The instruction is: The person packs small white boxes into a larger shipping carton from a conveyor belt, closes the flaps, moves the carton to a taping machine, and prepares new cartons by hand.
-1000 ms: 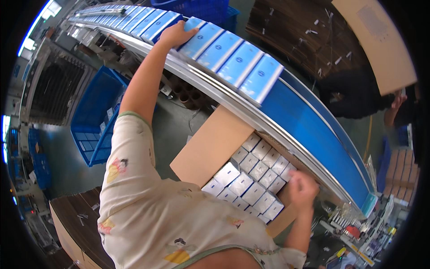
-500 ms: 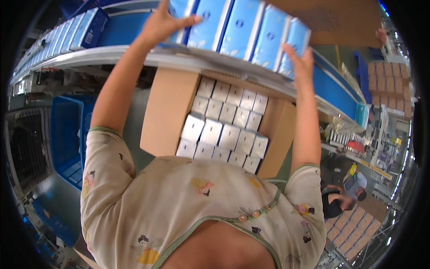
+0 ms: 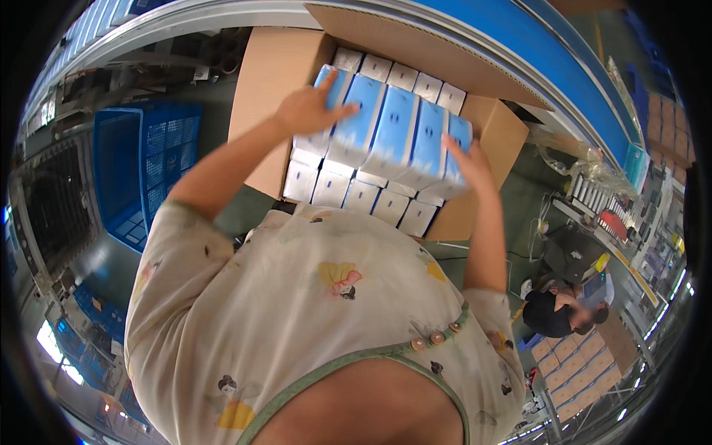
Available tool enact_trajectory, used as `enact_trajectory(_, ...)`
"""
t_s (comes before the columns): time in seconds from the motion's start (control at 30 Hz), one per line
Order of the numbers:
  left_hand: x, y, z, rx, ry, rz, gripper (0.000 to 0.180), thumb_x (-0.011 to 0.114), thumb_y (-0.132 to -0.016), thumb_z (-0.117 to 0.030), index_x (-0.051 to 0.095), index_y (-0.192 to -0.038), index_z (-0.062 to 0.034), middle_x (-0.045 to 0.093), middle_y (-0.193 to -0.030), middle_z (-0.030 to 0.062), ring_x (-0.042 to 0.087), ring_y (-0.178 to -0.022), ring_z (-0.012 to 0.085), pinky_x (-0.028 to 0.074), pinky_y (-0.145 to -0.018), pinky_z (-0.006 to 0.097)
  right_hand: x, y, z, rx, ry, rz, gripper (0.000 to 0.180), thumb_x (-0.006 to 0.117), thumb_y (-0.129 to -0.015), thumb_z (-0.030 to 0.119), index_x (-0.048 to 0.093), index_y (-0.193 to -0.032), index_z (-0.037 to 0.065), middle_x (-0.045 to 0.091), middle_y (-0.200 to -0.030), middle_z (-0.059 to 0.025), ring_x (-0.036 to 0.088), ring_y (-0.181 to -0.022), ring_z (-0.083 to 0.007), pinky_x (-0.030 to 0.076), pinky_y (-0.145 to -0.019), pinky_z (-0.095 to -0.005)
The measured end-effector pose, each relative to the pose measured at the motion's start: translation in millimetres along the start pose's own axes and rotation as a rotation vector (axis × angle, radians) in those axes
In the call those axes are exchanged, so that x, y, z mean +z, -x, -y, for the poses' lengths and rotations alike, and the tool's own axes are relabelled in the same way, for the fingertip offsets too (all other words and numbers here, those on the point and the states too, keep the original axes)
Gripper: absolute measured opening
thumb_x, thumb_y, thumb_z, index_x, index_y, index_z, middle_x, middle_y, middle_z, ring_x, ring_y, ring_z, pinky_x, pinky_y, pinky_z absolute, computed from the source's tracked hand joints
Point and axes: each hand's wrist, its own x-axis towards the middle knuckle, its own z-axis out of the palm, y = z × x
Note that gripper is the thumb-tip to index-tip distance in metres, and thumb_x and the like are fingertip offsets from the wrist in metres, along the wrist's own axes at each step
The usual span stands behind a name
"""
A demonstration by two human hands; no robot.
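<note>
Between my two hands is a row of several blue-and-white boxes (image 3: pixel 394 122), squeezed together side by side over the open carton (image 3: pixel 261 111). My left hand (image 3: pixel 310 110) presses the row's left end, its thumb lying over the top. At the right end my right hand (image 3: pixel 472 165) grips with fingers and thumb against the last box. Below and around the row, packed boxes with silvery-white ends (image 3: pixel 362 197) fill the carton. The row hides the middle of that packing, and whether it touches the boxes beneath I cannot tell.
A blue conveyor belt (image 3: pixel 512 48) with a metal rail runs behind the carton, more boxes (image 3: pixel 93 26) at its far left. On the left stands a blue plastic crate (image 3: pixel 122 178). Another person (image 3: pixel 552 315) is at lower right, beside stacked brown cartons (image 3: pixel 582 371).
Both hands have brought the row of boxes off the conveyor, toward me and down over the carton. My view has shifted, so the carton appears higher in the picture.
</note>
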Motion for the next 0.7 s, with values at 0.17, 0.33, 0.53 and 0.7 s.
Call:
enact_trajectory(0.17,-5,-102,-14,0.093,-0.494,0.262,0.062,0.03,-0.087,-0.057,0.062,-0.104,-0.0063,0.062,-0.093,0.0181,0.058,-0.091,0.0317,0.043,-0.083,0.039,13,-101,7,0.016,0.955,0.17,0.047,0.046,-0.081,0.046,0.065,-0.092,0.004,0.062,-0.096,-0.0154,0.06,-0.088,-0.0318,0.047,-0.075,-0.037)
enact_trajectory(0.33,5,-95,5,0.157,-0.029,0.258,0.051,0.033,-0.089,-0.049,0.063,-0.103,-0.0088,0.062,-0.096,0.0151,0.058,-0.087,0.031,0.042,-0.082,0.039,7,-122,20,-0.12,0.851,0.057,0.046,0.043,-0.083,0.044,0.063,-0.093,0.004,0.061,-0.095,-0.0174,0.057,-0.091,-0.0357,0.045,-0.078,-0.0402)
enact_trajectory(0.53,-115,-6,7,0.512,0.5,0.304,0.049,0.044,-0.088,-0.044,0.055,-0.112,-0.0021,0.058,-0.109,0.0138,0.057,-0.098,0.0203,0.041,-0.089,0.032,51,-85,11,-0.398,0.614,0.07,0.052,0.039,-0.084,0.053,0.056,-0.113,0.013,0.059,-0.104,-0.0153,0.056,-0.097,-0.0281,0.042,-0.085,-0.0355)
enact_trajectory(0.7,-241,32,92,0.366,0.596,-1.03,0.037,0.048,-0.087,-0.039,0.061,-0.102,-0.0076,0.062,-0.095,0.0118,0.059,-0.087,0.0194,0.045,-0.08,0.032,65,-89,20,-0.596,0.598,-0.146,0.048,0.049,-0.079,0.051,0.061,-0.104,0.012,0.062,-0.096,-0.0149,0.06,-0.089,-0.0283,0.046,-0.078,-0.0361)
